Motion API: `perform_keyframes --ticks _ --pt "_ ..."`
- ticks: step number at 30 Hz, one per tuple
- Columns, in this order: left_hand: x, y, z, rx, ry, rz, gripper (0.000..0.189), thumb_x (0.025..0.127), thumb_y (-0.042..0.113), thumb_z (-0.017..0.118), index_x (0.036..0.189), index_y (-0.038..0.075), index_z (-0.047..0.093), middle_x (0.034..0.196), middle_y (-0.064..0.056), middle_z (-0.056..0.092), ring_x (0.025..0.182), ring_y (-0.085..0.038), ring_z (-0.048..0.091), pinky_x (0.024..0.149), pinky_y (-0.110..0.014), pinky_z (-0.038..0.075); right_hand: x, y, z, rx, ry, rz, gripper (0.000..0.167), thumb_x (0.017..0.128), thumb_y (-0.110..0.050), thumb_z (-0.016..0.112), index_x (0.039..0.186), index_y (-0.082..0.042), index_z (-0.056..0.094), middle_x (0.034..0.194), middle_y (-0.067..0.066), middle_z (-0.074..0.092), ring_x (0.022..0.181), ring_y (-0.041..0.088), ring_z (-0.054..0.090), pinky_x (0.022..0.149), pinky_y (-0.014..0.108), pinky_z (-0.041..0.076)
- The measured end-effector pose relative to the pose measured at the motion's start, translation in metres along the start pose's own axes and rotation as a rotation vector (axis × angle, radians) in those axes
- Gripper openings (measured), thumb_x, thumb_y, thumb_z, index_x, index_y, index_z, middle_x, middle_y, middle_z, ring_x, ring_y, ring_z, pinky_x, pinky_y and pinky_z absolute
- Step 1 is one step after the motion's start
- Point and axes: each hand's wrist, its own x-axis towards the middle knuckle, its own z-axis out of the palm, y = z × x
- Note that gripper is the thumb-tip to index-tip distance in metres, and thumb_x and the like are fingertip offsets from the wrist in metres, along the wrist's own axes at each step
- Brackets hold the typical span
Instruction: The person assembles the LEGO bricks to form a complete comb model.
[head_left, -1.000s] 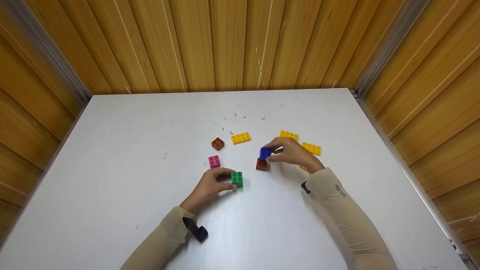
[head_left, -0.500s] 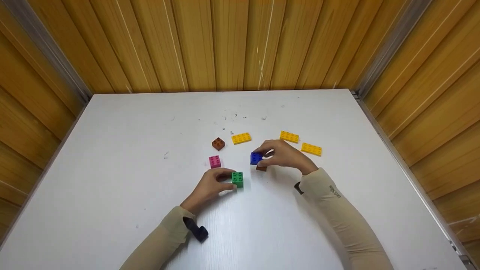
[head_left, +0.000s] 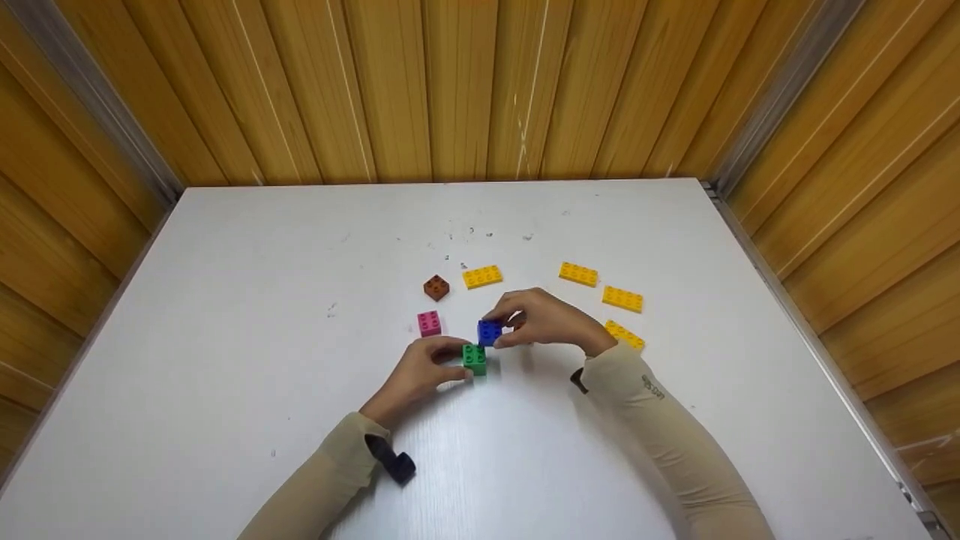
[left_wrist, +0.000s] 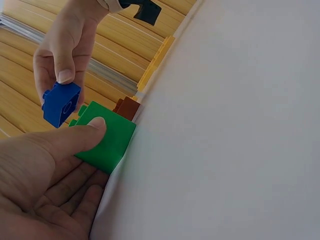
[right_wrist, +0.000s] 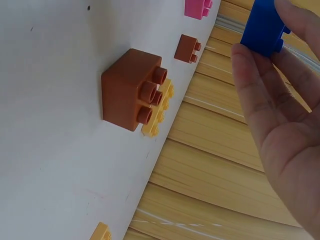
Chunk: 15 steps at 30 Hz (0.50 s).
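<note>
My left hand (head_left: 414,376) pinches a green toy building brick (head_left: 475,363) between thumb and fingers. That brick stands on the white table, studs up. My right hand (head_left: 551,321) holds a blue brick (head_left: 489,333) by its sides, raised off the table. In the left wrist view the blue brick (left_wrist: 62,104) is tilted just above the green brick's (left_wrist: 107,137) studs. Whether they touch is hard to tell. A brown brick (right_wrist: 125,92) stands on the table below my right hand, mostly hidden in the head view. A pink brick (head_left: 429,323) sits beyond my left hand.
A second brown brick (head_left: 436,288) lies behind the pink one, near a flat yellow brick (head_left: 482,277). Further yellow bricks (head_left: 578,274) (head_left: 622,298) lie right of it, one partly behind my right wrist (head_left: 626,334). Wood-look panels (head_left: 457,90) enclose the table's back and sides.
My right hand has carried the blue brick left and nearer to me, from over the brown brick to the green brick. My left hand and the green brick have stayed in place.
</note>
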Motion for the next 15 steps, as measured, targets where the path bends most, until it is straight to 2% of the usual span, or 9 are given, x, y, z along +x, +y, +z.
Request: perform_keyframes --ticks 8,15 --pt "-0.002 -0.001 0.001 -0.016 0.008 0.030 0.041 0.078 0.014 0.079 0.118 0.012 0.068 0.115 -0.004 0.069 0.108 -0.020 0.062 0.103 -0.041 0.047 0.005 -0.001 0.011 0.012 -0.027 -0.083 0.035 0.082 -0.017 0.076 0.116 -0.007 0.070 0.106 0.007 0.067 0.096 0.018 0.065 0.087 0.036 0.057" --pt "0.000 0.000 0.001 -0.015 0.004 0.039 0.043 0.077 0.015 0.080 0.118 0.011 0.067 0.115 -0.005 0.069 0.110 -0.021 0.063 0.103 -0.041 0.047 0.008 -0.002 0.016 0.000 -0.052 -0.084 0.036 0.083 -0.014 0.075 0.117 -0.005 0.069 0.107 0.009 0.067 0.097 0.020 0.065 0.089 0.039 0.056"
